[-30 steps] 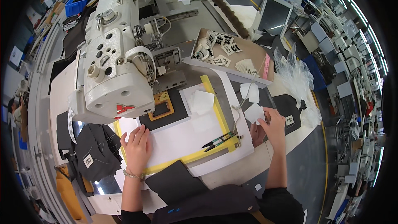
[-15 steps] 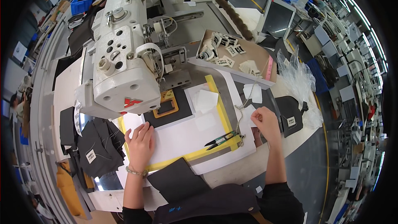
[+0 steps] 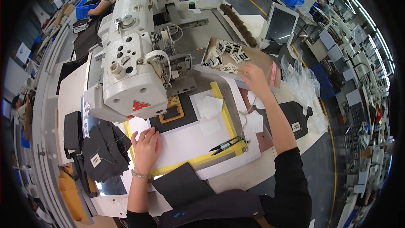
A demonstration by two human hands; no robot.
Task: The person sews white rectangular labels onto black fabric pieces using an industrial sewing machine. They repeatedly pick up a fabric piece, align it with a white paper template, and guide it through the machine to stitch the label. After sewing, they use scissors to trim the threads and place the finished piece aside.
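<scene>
Probably light, thin and limp, the labels (image 3: 228, 49) lie loose in the box (image 3: 258, 59); pinch one edge. The right hand (image 3: 253, 78) is over them, fingers bent, grip unclear; the left hand (image 3: 146, 145) lies half-curled, apparently empty, on the sheet (image 3: 185, 142).

right fingers (image 3: 245, 71) moved from white patch (image 3: 255, 121) to label box (image 3: 259, 59)
</scene>
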